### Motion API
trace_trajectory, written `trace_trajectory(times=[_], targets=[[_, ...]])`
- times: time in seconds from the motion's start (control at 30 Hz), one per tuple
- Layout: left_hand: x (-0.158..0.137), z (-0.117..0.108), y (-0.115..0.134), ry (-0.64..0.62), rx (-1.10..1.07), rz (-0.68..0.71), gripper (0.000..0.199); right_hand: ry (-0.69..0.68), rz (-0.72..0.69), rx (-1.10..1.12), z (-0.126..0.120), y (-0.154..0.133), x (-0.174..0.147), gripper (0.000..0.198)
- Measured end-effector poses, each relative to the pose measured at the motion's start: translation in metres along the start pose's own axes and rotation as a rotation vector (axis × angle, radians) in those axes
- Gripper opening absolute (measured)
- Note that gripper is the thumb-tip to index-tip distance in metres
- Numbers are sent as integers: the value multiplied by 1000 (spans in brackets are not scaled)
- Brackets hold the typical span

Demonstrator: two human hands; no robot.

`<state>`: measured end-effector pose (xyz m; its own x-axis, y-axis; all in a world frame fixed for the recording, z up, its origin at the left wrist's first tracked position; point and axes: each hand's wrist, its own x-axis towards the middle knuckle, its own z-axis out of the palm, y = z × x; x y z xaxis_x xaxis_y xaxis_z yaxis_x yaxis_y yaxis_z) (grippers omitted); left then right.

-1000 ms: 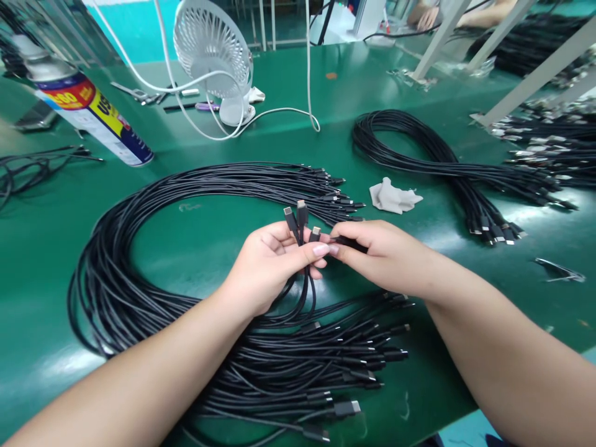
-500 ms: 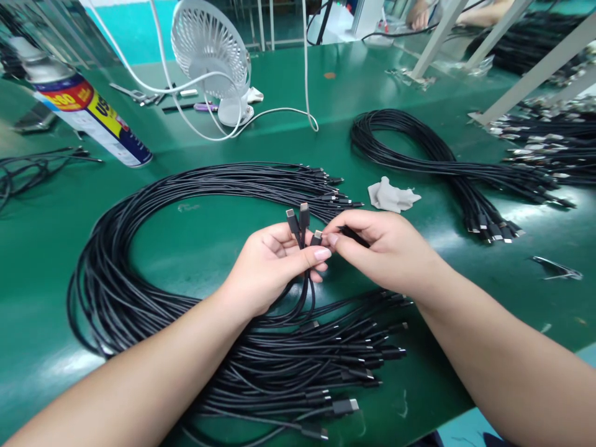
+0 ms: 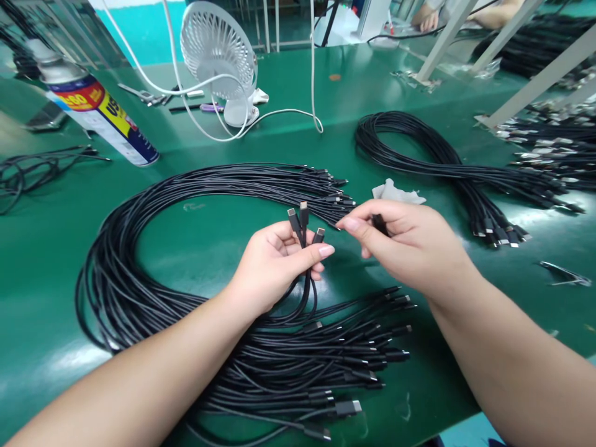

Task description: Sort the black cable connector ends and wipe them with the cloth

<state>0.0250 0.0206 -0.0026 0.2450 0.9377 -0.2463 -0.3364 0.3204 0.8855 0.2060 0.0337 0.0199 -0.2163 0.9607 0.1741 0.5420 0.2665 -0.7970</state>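
My left hand [image 3: 284,261] is closed around three black USB-C cables [image 3: 303,216], their plugs standing up above the thumb. To its right and slightly apart from it, my right hand [image 3: 395,239] pinches with thumb and forefinger. A small black object [image 3: 379,225] shows inside the curled fingers; its kind is hidden. Under and around both hands lies a large looped bundle of black cables [image 3: 112,267], its two groups of plug ends pointing right. A crumpled pale cloth-like scrap [image 3: 401,194] sits just behind my right hand.
A second cable bundle [image 3: 410,143] lies at the right, with more cables [image 3: 549,149] beyond. A spray can [image 3: 107,118] stands at the left, near a white fan [image 3: 218,56] with a looping cord. Metal tweezers [image 3: 565,273] rest far right. Another person's hand [image 3: 427,17] shows at the back.
My right hand has drawn away to the right from the plugs in my left hand, still with the black object. The left hand keeps its hold, and the view has shifted slightly.
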Motion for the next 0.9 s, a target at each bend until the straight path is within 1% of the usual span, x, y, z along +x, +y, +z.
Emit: trace_trajectory(times=[0.07,0.2,0.27,0.43,0.6,0.67,0.8,0.9], targets=[[0,1,0,-4,10,-2,34,-28,-14,11,3,0,-1,16],[-1,3,0,-19,46,-4,33,-96,-47,128,12,-2,-3,11],[-2,3,0,-22,62,-9,33,-113,-67,126,14,-4,-4,13],[-2,4,-3,-37,4,6,30,-68,-139,2,10,-9,-2,17],[0,3,-3,3,-36,9,25,-36,-91,-104,6,-4,2,18],[0,2,-2,-33,-57,-23,24,-19,-81,-95,5,0,3,18],[-2,-1,-2,-172,-45,-112,26,38,-75,-58,6,8,6,17],[-3,-2,-3,-190,12,-122,30,94,-74,-41,7,8,4,14]])
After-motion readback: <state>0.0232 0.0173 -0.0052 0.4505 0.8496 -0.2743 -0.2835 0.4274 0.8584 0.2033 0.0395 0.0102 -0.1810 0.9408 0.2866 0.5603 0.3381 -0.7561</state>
